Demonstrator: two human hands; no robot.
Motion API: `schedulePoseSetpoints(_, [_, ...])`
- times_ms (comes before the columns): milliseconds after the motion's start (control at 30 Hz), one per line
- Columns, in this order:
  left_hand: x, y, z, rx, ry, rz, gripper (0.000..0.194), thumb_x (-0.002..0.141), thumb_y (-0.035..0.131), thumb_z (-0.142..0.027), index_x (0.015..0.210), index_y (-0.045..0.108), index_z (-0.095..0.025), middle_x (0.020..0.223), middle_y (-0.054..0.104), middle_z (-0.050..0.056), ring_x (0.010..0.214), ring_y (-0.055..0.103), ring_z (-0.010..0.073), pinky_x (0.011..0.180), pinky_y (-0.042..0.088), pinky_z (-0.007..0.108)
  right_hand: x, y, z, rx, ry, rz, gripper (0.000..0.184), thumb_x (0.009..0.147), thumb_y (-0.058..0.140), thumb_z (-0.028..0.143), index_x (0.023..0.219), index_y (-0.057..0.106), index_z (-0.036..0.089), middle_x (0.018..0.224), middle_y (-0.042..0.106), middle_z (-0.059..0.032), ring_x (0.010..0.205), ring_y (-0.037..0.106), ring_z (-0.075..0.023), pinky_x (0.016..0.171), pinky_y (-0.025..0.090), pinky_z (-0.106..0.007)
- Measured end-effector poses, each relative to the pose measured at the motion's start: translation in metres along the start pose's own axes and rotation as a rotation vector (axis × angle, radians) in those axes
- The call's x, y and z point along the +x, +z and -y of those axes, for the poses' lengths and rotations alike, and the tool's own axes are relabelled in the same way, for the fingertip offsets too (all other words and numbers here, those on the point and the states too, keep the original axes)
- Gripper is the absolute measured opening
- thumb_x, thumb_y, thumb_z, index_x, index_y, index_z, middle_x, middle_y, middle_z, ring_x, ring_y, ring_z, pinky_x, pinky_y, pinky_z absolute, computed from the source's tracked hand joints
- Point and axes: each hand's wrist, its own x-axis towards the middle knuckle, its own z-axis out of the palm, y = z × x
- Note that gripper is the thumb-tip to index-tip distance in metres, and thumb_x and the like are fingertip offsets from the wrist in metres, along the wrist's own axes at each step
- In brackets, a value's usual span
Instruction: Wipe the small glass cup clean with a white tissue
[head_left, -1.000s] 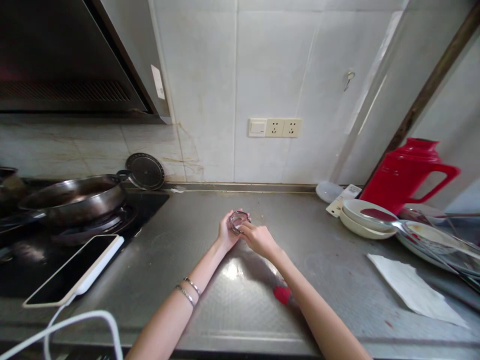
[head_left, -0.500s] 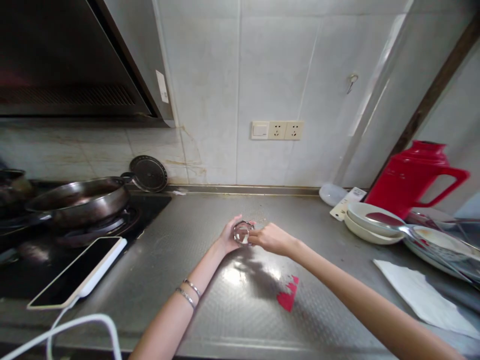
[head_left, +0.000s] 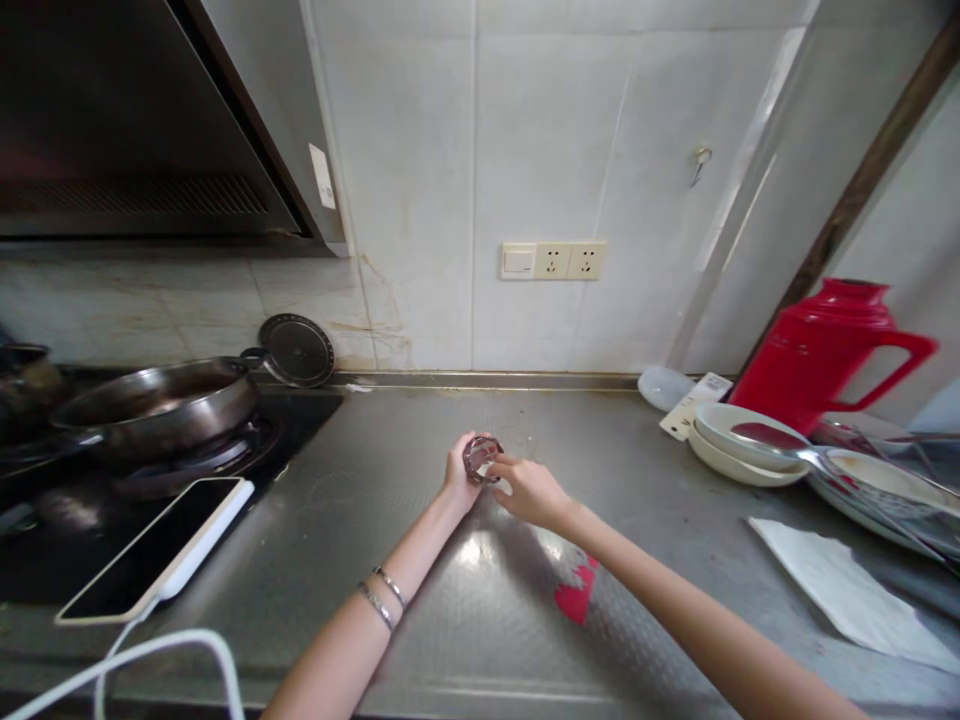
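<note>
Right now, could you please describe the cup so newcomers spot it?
Find the metal counter below the wall sockets. Over it, the left hand holds the cup, small, glassy and dark at the rim, unlike the pale bowls at right.

The small, round, clear glass cup point(head_left: 481, 458) with a dark rim rested against the left fingers point(head_left: 461, 446), mouth showing, right fingertips point(head_left: 496, 468) overlapping its edge.

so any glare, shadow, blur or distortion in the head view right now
In the head view, glare spots the counter below the glass, with a soft shadow to its right; also in the head view, the glass's detail is blurred, and the flask leans rightward, perhaps lens distortion.
</note>
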Motion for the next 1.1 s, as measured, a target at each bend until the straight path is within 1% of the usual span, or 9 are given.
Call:
schedulePoseSetpoints(167, [0.001, -0.002, 0.005, -0.042, 0.150, -0.107, 0.017, 0.074, 0.055, -0.030, 0.071, 0.060, -0.015, 0.057, 0.064, 0.002, 0.052, 0.061, 0.0159, 0.057, 0.044, 0.026, 0.009, 0.033, 0.016, 0.307, 0.148, -0.208, 0.024, 0.082, 0.053, 0.018, 0.102, 0.066, 0.020, 0.109, 0.067, -0.0066, 0.099, 0.062, -0.0193, 0.082, 0.046, -0.026])
schedulePoseSetpoints(267, [0.000, -0.003, 0.007, -0.041, 0.204, -0.123, 0.015, 0.074, 0.054, -0.029, 0.072, 0.059, -0.015, 0.056, 0.063, 0.001, 0.052, 0.061, 0.0158, 0.057, 0.044, 0.026, 0.012, 0.044, 0.022, 0.354, 0.185, -0.248, 0.021, 0.085, 0.051, 0.018, 0.100, 0.065, 0.020, 0.108, 0.067, -0.0057, 0.099, 0.062, -0.0187, 0.083, 0.046, -0.027])
schedulePoseSetpoints(367, [-0.002, -0.001, 0.006, -0.054, 0.230, -0.119, 0.016, 0.075, 0.054, -0.030, 0.075, 0.059, -0.015, 0.059, 0.064, 0.001, 0.054, 0.062, 0.0157, 0.057, 0.044, 0.025, 0.012, 0.041, 0.023, 0.288, 0.170, -0.242, 0.020, 0.087, 0.049, 0.018, 0.101, 0.063, 0.022, 0.111, 0.065, -0.0039, 0.101, 0.061, -0.0176, 0.080, 0.045, -0.025])
schedulePoseSetpoints(500, [-0.003, 0.002, 0.000, -0.076, 0.152, -0.011, 0.023, 0.076, 0.054, -0.032, 0.088, 0.060, -0.014, 0.067, 0.068, 0.004, 0.061, 0.065, 0.0189, 0.061, 0.047, 0.027, 0.009, 0.024, 0.017, 0.095, 0.143, -0.157, 0.021, 0.092, 0.045, 0.023, 0.109, 0.057, 0.022, 0.117, 0.062, -0.0051, 0.095, 0.063, -0.0188, 0.071, 0.046, -0.025])
schedulePoseSetpoints(600, [-0.002, 0.000, -0.007, -0.067, 0.103, 0.047, 0.037, 0.080, 0.047, -0.038, 0.105, 0.058, -0.013, 0.077, 0.071, 0.009, 0.070, 0.068, 0.0235, 0.067, 0.049, 0.033, 0.005, 0.008, 0.005, -0.074, 0.045, -0.074, 0.026, 0.094, 0.041, 0.025, 0.117, 0.052, 0.022, 0.119, 0.059, -0.0083, 0.088, 0.064, -0.0188, 0.067, 0.046, -0.025])
schedulePoseSetpoints(667, [0.000, -0.003, -0.011, -0.040, 0.035, 0.081, 0.045, 0.082, 0.044, -0.044, 0.111, 0.057, -0.012, 0.084, 0.071, 0.012, 0.073, 0.068, 0.0254, 0.068, 0.050, 0.035, 0.001, 0.000, -0.004, -0.187, -0.114, -0.004, 0.024, 0.094, 0.040, 0.020, 0.114, 0.052, 0.020, 0.118, 0.058, -0.0104, 0.086, 0.063, -0.0181, 0.069, 0.046, -0.026])
schedulePoseSetpoints(867, [0.001, -0.012, -0.010, 0.094, -0.320, 0.265, 0.050, 0.082, 0.048, -0.047, 0.105, 0.064, -0.005, 0.076, 0.072, 0.014, 0.056, 0.065, 0.0218, 0.050, 0.046, 0.029, -0.008, -0.006, -0.025, -0.428, -0.520, 0.037, 0.026, 0.096, 0.031, 0.012, 0.094, 0.057, 0.014, 0.093, 0.061, -0.0094, 0.077, 0.058, -0.0168, 0.071, 0.045, -0.030])
schedulePoseSetpoints(933, [0.002, -0.013, -0.007, 0.082, -0.380, 0.311, 0.047, 0.082, 0.050, -0.044, 0.102, 0.066, -0.004, 0.075, 0.072, 0.014, 0.057, 0.065, 0.0209, 0.050, 0.045, 0.027, -0.008, -0.006, -0.030, -0.454, -0.555, 0.016, 0.026, 0.095, 0.032, 0.012, 0.090, 0.057, 0.014, 0.090, 0.062, -0.0086, 0.076, 0.057, -0.0162, 0.073, 0.044, -0.031])
schedulePoseSetpoints(1100, [0.005, -0.013, 0.003, 0.059, -0.288, 0.233, 0.030, 0.079, 0.054, -0.034, 0.085, 0.069, -0.008, 0.074, 0.072, 0.012, 0.060, 0.065, 0.0196, 0.055, 0.047, 0.028, -0.007, -0.008, -0.032, -0.429, -0.443, 0.044, 0.019, 0.092, 0.039, 0.010, 0.090, 0.057, 0.015, 0.092, 0.063, -0.0078, 0.077, 0.060, -0.0164, 0.076, 0.044, -0.032])
